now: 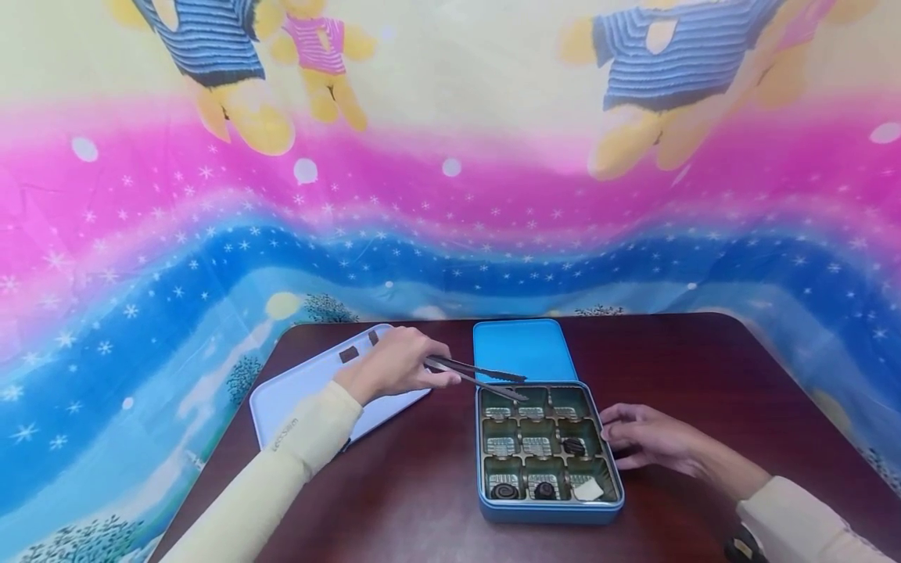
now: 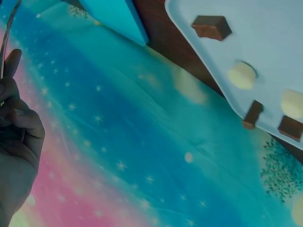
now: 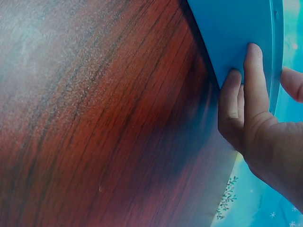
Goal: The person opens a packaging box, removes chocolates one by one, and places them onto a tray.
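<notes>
My left hand [image 1: 404, 363] grips metal tongs [image 1: 480, 369], whose parted tips hover over the far row of a blue tin [image 1: 549, 514] with nothing between them. The tin has a compartmented gold-coloured insert. A dark swirled chocolate [image 1: 504, 491], another dark chocolate [image 1: 545, 490] and a white piece [image 1: 587, 489] lie in its near row. One more dark chocolate [image 1: 573, 446] sits in the middle row at the right. My right hand [image 1: 651, 438] rests against the tin's right side; in the right wrist view, its extended fingers [image 3: 255, 80] touch the blue wall, with the thumb by the rim.
A pale tray [image 1: 303, 395] stands at the left, partly behind my left arm. On it are brown chocolate blocks [image 2: 211, 27] and white rounded pieces [image 2: 242, 74]. The tin's blue lid [image 1: 522, 349] lies behind it. A printed cloth [image 1: 450, 211] hangs beyond the dark wooden table [image 1: 676, 367].
</notes>
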`<state>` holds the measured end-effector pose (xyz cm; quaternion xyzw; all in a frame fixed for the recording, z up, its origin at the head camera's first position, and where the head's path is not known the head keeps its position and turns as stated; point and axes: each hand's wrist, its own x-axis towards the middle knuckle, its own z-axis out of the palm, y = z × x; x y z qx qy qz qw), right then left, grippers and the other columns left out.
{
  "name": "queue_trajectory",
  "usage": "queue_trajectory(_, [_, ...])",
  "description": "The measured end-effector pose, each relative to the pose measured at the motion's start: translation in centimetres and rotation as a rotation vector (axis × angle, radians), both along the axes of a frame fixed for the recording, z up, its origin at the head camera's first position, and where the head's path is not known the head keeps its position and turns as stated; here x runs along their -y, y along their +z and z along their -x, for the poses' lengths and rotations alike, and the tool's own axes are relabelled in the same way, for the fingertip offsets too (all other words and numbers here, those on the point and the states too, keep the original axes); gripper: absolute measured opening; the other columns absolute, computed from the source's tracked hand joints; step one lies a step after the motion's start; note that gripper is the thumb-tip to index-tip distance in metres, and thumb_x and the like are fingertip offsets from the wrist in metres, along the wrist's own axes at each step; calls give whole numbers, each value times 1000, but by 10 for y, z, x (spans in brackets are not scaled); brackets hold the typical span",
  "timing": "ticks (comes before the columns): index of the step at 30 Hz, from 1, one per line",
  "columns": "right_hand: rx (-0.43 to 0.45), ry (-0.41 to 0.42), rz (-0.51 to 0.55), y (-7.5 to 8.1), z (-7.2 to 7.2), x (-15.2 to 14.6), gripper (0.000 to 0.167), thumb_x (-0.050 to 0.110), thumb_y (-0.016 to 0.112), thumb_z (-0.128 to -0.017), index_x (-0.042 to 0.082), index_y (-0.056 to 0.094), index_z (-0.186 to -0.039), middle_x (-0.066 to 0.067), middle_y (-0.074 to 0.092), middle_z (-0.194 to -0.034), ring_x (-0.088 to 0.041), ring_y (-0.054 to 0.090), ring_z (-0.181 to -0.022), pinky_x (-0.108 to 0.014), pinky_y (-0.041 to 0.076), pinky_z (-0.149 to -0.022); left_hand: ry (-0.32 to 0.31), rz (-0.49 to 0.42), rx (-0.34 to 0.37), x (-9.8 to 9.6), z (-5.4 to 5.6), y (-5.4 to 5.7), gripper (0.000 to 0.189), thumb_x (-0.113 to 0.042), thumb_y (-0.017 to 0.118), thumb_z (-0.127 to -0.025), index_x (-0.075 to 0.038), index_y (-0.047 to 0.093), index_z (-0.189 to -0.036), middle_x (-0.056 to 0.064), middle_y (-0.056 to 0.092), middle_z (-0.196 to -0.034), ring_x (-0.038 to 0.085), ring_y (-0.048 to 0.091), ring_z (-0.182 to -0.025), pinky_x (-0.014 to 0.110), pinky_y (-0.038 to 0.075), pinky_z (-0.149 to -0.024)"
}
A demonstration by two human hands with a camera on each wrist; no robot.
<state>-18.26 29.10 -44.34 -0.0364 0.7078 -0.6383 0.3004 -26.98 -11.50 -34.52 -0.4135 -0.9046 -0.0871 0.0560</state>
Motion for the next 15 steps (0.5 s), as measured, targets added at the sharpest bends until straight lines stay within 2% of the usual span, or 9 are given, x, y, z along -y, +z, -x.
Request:
queue_trajectory(7, [2, 5, 8, 0, 1, 0, 46, 9, 51, -98, -14, 32, -133, -15, 63, -113, -25, 64, -105, -48, 56, -86, -103, 22, -58, -20, -3, -2, 37, -55, 65, -90, -22, 77, -102, -9, 71, -77, 4, 56, -63, 27, 48, -65])
queue_trajectory(11, [3, 7, 8, -1, 1, 0, 46, 8, 51, -97, -13, 32, -133, -14, 63, -112, -24, 64, -105, -48, 56, -86, -158, 29, -104, -29, -4, -4, 33, -55, 65, -91, -24, 76, -96, -11, 69, -72, 4, 56, -61, 27, 47, -62])
queue_trajectory(15, [6, 6, 9, 0, 2, 0, 46, 8, 51, -97, -13, 31, -133, -15, 63, -113, -25, 65, -105, -48, 56, -86, -194, 23, -102, -39, -7, -4, 30, -53, 66, -90, -24, 75, -91, -12, 66, -68, 2, 54, -59, 25, 44, -60])
